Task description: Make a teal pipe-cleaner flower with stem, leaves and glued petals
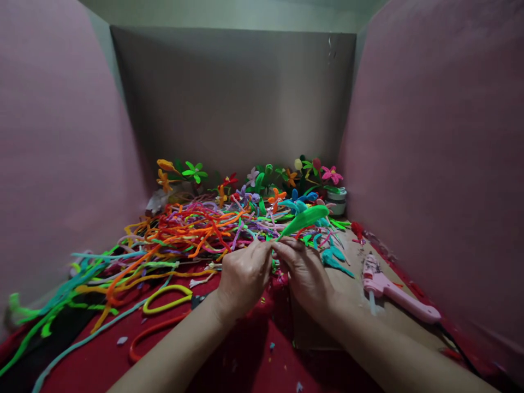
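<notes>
A bright green leaf shape, apparently made of fuzzy pipe cleaner, points up and to the right above my hands. My left hand is closed, its thumb and fingers pinching the base of the leaf. My right hand meets it there, its fingertips also closed on the leaf's lower end. The fingers hide the stem. Beyond both hands spreads a heap of loose pipe cleaners in many colours. Teal fuzzy pieces lie just right of my right hand.
A pink hot glue gun lies on a cardboard sheet at right. Left of my arm are scissors with yellow and red loops. Fuzzy flowers and a white pot stand behind. Pink side panels flank the red cloth.
</notes>
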A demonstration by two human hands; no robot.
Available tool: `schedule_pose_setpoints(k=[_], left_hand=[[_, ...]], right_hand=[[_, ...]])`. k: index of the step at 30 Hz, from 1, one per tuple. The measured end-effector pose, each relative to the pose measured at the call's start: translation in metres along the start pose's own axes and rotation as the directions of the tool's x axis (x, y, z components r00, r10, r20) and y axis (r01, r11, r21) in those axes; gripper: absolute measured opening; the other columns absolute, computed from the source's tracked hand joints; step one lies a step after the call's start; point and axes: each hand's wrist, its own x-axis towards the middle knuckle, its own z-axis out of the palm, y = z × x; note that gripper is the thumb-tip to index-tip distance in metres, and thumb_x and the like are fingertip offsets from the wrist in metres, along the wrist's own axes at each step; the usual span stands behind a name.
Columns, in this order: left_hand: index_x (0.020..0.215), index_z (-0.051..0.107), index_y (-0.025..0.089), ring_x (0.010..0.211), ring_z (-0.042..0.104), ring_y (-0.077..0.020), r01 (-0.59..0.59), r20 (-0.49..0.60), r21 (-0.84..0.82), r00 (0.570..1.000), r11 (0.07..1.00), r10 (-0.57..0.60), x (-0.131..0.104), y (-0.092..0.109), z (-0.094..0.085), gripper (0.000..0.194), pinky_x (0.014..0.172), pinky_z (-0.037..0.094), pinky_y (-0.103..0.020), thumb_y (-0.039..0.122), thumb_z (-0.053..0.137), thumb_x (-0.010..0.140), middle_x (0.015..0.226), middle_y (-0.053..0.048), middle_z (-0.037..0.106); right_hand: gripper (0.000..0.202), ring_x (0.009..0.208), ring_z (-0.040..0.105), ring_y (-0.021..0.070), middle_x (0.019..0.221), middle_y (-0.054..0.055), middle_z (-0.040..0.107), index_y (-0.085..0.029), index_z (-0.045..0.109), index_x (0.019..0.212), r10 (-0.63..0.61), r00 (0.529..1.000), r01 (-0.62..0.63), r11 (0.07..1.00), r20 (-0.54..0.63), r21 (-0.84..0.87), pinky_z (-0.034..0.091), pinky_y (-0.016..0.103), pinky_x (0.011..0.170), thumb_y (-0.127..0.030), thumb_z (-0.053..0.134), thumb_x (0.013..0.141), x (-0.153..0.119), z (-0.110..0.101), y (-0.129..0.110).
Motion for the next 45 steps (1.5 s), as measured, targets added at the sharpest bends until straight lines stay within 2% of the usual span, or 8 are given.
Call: schedule_pose_setpoints(k=[5, 11, 16, 22, 30, 37, 42, 45], left_hand=[[0.084, 0.064, 0.014, 0.065, 0.062, -0.0123, 0.324, 0.109, -0.382, 0.946, 0.865, -0.306, 0.002, 0.004, -0.007, 0.013, 0.063, 0.045, -0.022, 0.016, 0.051, 0.081, 0.075, -0.003, 0.068], [0.073, 0.069, 0.014, 0.057, 0.054, -0.0088, 0.682, 0.493, -0.704, 0.67, 0.198, -0.556, 0.014, 0.012, -0.017, 0.01, 0.054, 0.042, -0.018, 0.021, 0.062, 0.071, 0.064, 0.0, 0.065], [0.07, 0.068, 0.012, 0.045, 0.041, -0.0022, 0.709, 0.633, -0.698, 0.548, -0.098, -0.546, 0.012, 0.009, -0.017, 0.011, 0.043, 0.029, -0.013, 0.022, 0.068, 0.067, 0.051, 0.004, 0.054], [0.067, 0.062, 0.011, 0.035, 0.037, 0.0005, 0.683, 0.733, -0.662, 0.503, -0.309, -0.457, 0.007, 0.001, -0.017, 0.01, 0.037, 0.023, -0.013, 0.02, 0.067, 0.068, 0.049, 0.004, 0.053], [0.077, 0.061, 0.009, 0.026, 0.021, 0.0048, 0.659, 0.824, -0.537, 0.542, -0.527, -0.163, 0.003, -0.01, -0.014, 0.008, 0.033, 0.018, -0.012, 0.016, 0.056, 0.077, 0.052, 0.005, 0.051], [0.065, 0.057, 0.01, 0.027, 0.023, 0.004, 0.698, 0.831, -0.542, 0.527, -0.467, -0.178, 0.002, -0.011, -0.016, 0.012, 0.034, 0.018, -0.014, 0.016, 0.058, 0.075, 0.052, 0.005, 0.052], [0.066, 0.061, 0.012, 0.034, 0.032, -0.0005, 0.769, 0.756, -0.618, 0.523, -0.164, -0.393, 0.005, -0.004, -0.018, 0.016, 0.035, 0.019, -0.016, 0.027, 0.064, 0.073, 0.052, 0.003, 0.053], [0.072, 0.066, 0.014, 0.042, 0.041, -0.0053, 0.768, 0.636, -0.636, 0.575, 0.073, -0.515, 0.006, 0.004, -0.018, 0.011, 0.041, 0.029, -0.018, 0.025, 0.065, 0.07, 0.053, 0.003, 0.056]], right_hand=[[0.004, 0.066, 0.051, 0.0145, 0.067, -0.002, 0.059, -0.021, 0.065, 0.065, 0.146, 0.988, -0.151, 0.952, 0.04, 0.267, 0.04, 0.027, 0.064, -0.024, 0.069, 0.064, 0.001, -0.002, 0.005], [0.005, 0.052, 0.042, 0.0092, 0.059, -0.003, 0.053, -0.02, 0.065, 0.061, 0.193, 0.954, -0.272, 0.877, 0.227, 0.396, 0.033, 0.022, 0.049, -0.023, 0.067, 0.065, 0.002, -0.005, 0.005], [0.003, 0.054, 0.046, 0.0089, 0.059, -0.002, 0.058, -0.019, 0.068, 0.068, 0.195, 0.947, -0.295, 0.847, 0.256, 0.442, 0.034, 0.022, 0.051, -0.021, 0.069, 0.065, 0.004, -0.006, 0.007], [0.007, 0.053, 0.044, 0.0091, 0.061, -0.002, 0.057, -0.018, 0.067, 0.067, 0.196, 0.944, -0.281, 0.898, 0.264, 0.34, 0.033, 0.025, 0.052, -0.024, 0.068, 0.07, 0.006, -0.007, 0.017], [0.007, 0.055, 0.045, 0.0091, 0.06, -0.003, 0.055, -0.018, 0.065, 0.061, 0.144, 0.915, -0.302, 0.864, 0.377, 0.402, 0.033, 0.024, 0.055, -0.016, 0.066, 0.067, 0.005, -0.006, 0.007], [0.01, 0.052, 0.042, 0.008, 0.057, -0.004, 0.051, -0.016, 0.063, 0.06, 0.18, 0.93, -0.322, 0.822, 0.321, 0.471, 0.032, 0.023, 0.052, -0.012, 0.065, 0.068, 0.003, -0.003, 0.013], [0.008, 0.055, 0.042, 0.0086, 0.061, -0.003, 0.053, -0.017, 0.063, 0.061, 0.242, 0.941, -0.329, 0.82, 0.237, 0.468, 0.031, 0.023, 0.052, -0.014, 0.069, 0.066, 0.001, -0.002, 0.014], [0.009, 0.056, 0.041, 0.0092, 0.06, -0.003, 0.051, -0.017, 0.063, 0.06, 0.256, 0.947, -0.318, 0.827, 0.194, 0.463, 0.031, 0.023, 0.052, -0.016, 0.07, 0.065, -0.002, -0.001, 0.011]])
